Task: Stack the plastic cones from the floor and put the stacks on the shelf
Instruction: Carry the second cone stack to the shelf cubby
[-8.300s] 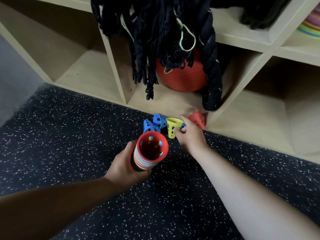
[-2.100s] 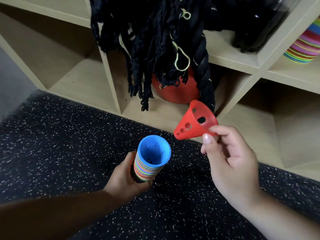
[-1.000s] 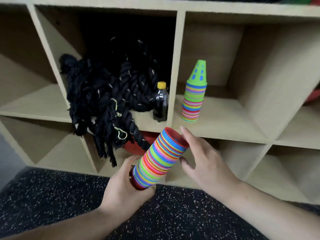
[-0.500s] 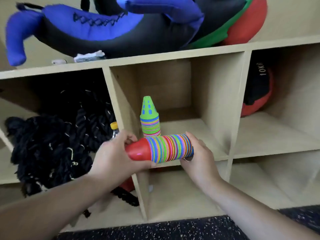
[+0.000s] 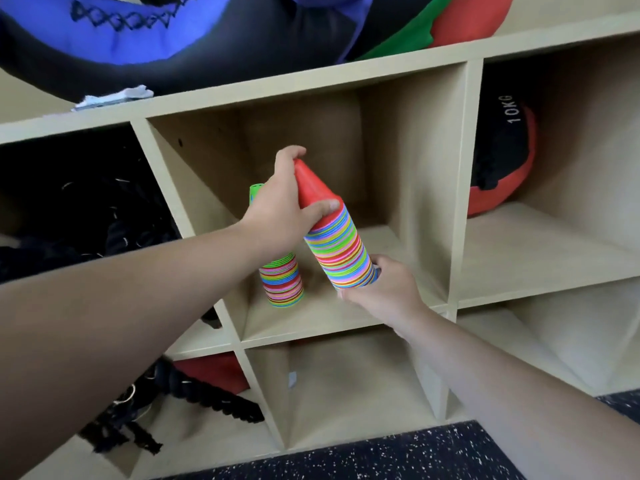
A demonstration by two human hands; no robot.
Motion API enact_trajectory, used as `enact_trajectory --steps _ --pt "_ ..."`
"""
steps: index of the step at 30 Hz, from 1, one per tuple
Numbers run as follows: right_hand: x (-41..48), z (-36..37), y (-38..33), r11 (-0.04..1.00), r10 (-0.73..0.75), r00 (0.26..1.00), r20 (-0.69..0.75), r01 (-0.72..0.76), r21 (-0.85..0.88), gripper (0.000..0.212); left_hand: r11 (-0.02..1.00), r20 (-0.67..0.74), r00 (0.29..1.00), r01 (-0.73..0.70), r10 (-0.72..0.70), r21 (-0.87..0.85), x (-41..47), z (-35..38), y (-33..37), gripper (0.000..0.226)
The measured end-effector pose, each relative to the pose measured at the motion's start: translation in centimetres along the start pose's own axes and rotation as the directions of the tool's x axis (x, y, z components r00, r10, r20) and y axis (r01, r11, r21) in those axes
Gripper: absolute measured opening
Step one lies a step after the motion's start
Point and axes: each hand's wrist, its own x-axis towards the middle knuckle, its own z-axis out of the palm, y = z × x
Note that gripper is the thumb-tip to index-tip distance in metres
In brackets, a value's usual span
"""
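Nearest is the dark speckled floor (image 5: pixel 381 459), and the wooden shelf (image 5: pixel 464 188) stands on it. In the bottom left compartment lie a black rope (image 5: pixel 207 403) and a red ball (image 5: pixel 211 372). Both arms reach into the middle compartment. The right hand (image 5: pixel 384 292) grips the wide bottom end of the stack (image 5: pixel 339 251), with its fingers curled around the rim. The left hand (image 5: pixel 277 216) is clamped on the red top cone, the thumb in front and the fingers behind the tip. The stack is tilted, its tip leaning to the left; I cannot tell if its base touches the board. Just beside it on the left, a second stack (image 5: pixel 282 284) with a green top stands upright, partly hidden by the left wrist. In the right compartment is a weight ball (image 5: pixel 502 161) marked 10KG. On top of the shelf lies a soft toy (image 5: pixel 173 36).
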Motion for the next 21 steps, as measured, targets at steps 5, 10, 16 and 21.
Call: enact_trajectory --steps 5,10,16,21 --pt "2.5 0.1 0.9 0.996 0.056 0.994 0.097 -0.049 -0.074 0.046 0.993 0.044 0.999 0.027 -0.032 0.115 3.2 1.1 -0.9 0.069" --pt "3.6 0.6 2.0 0.988 0.036 0.983 0.177 -0.008 -0.154 0.04 0.985 0.113 0.993 -0.006 -0.013 0.172 5.6 3.1 -1.4 0.075" --pt "5.7 1.7 2.8 0.95 0.005 0.977 0.214 0.062 -0.305 0.054 0.979 0.21 0.977 -0.067 0.026 0.192 7.7 4.8 -1.6 0.071" --pt "6.8 2.3 3.3 0.908 0.047 0.981 0.188 0.036 -0.416 0.05 0.979 0.232 0.972 -0.078 0.033 0.188 8.3 6.0 -2.4 0.065"
